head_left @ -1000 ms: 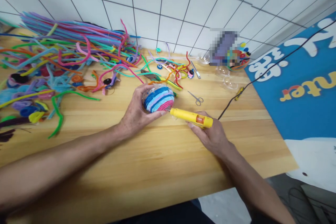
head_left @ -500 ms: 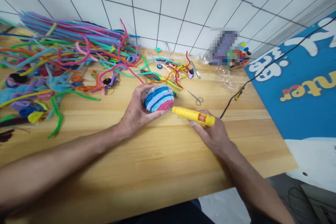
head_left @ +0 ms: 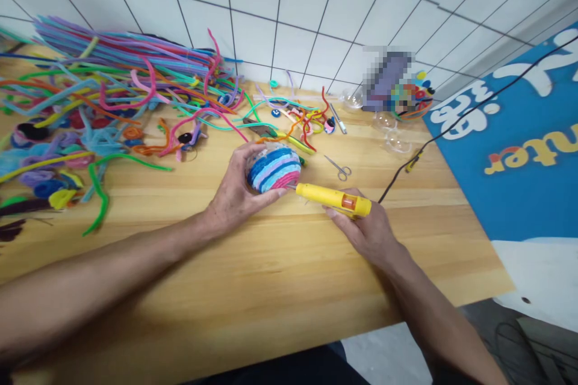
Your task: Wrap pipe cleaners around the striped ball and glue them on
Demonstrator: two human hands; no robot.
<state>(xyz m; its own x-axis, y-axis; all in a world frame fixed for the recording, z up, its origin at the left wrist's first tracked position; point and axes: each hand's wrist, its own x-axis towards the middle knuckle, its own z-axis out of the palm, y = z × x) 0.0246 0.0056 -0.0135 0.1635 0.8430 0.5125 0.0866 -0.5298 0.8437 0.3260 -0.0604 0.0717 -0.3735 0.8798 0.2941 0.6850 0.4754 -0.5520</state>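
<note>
My left hand (head_left: 235,192) is wrapped round a ball (head_left: 273,168) covered in coiled blue, pink and light-blue pipe cleaners, resting on the wooden table (head_left: 253,277). My right hand (head_left: 368,231) grips a yellow glue gun (head_left: 333,199). The gun lies nearly level, and its nozzle touches the ball's lower right side. A black cord (head_left: 433,141) runs from the gun up to the right.
A big heap of coloured pipe cleaners (head_left: 103,90) fills the table's left and back. Small scissors (head_left: 338,167) lie just right of the ball. Clear plastic half-shells (head_left: 391,132) sit at the back right. A blue board (head_left: 519,150) leans beyond the right edge. White tiled wall behind.
The glue gun's tip has crept slightly up and right along the ball's edge. My left hand and the ball have barely moved.
</note>
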